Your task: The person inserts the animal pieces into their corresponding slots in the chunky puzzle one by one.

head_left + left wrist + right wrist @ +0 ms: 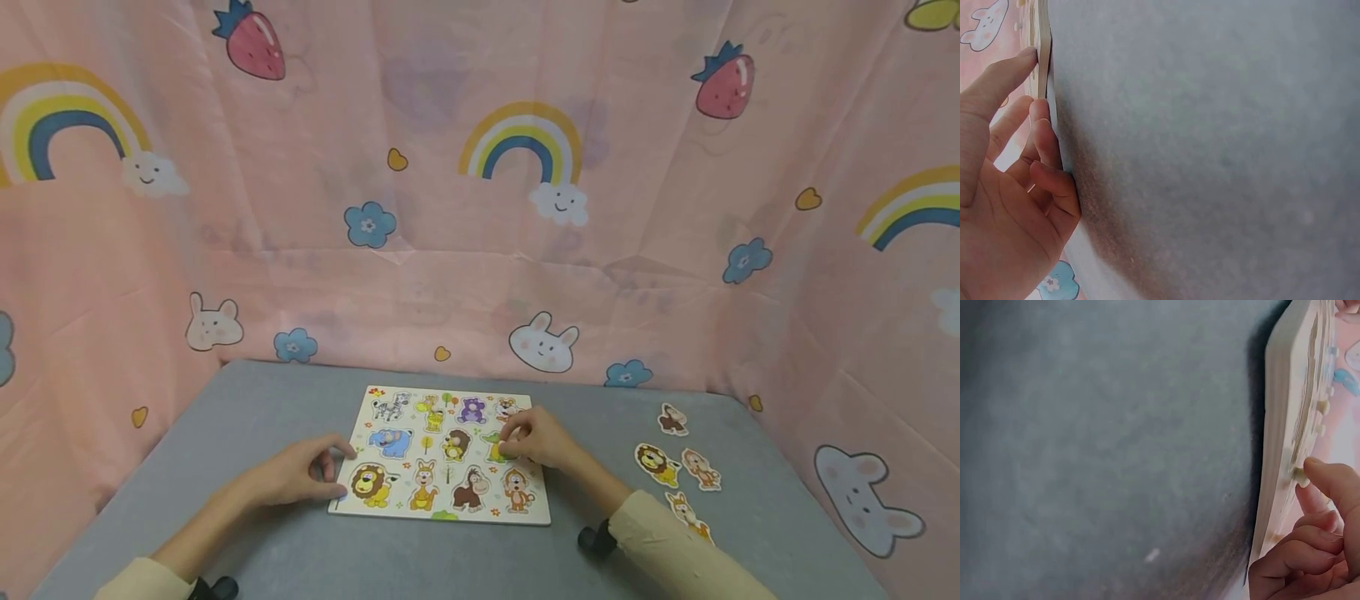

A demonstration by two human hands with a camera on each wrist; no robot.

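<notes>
On the grey table lies a wooden animal puzzle board [405, 482] with pictured pieces in rows. My right hand [542, 437] is over its right side, pinching between thumb and forefinger the small knob [1300, 476] of the green crocodile piece [495, 451]. That piece sits at its spot in the middle row, partly hidden by the fingers. My left hand [298, 472] rests at the board's left edge near the front corner. In the left wrist view its thumb [1027, 57] touches the board's edge [1043, 62], and the other fingers are loosely bent beside it.
Several loose animal cards lie on the table to the right: a gorilla [672, 420], a lion [657, 465], a monkey [701, 469] and a kangaroo [687, 517], the last close to my right sleeve [675, 546]. A pink patterned cloth [420, 308] hangs behind and at both sides.
</notes>
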